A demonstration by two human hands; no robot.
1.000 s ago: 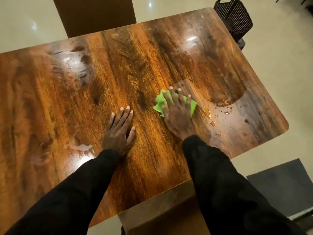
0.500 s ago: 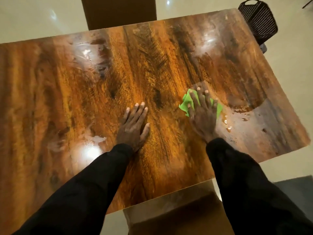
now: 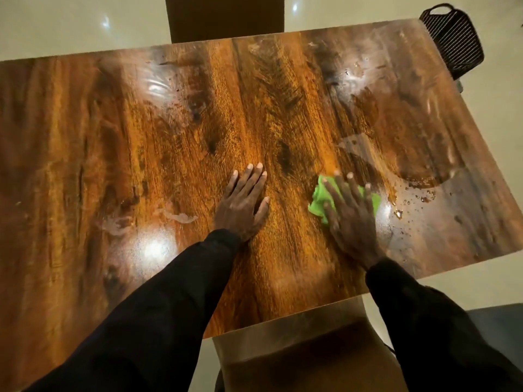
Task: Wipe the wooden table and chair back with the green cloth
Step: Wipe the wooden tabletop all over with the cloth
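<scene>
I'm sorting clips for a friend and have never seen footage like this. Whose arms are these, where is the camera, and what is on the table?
There is no machine here: a person wears a camera on the head, so the view looks down along their own black-sleeved arms. The left hand rests flat on the wooden table. The right hand presses a green cloth onto the table with straight, spread fingers. Right of the cloth lie water droplets. A chair back shows at the near edge, another chair at the far edge, and a dark basket stands on the floor by the far right corner.
</scene>
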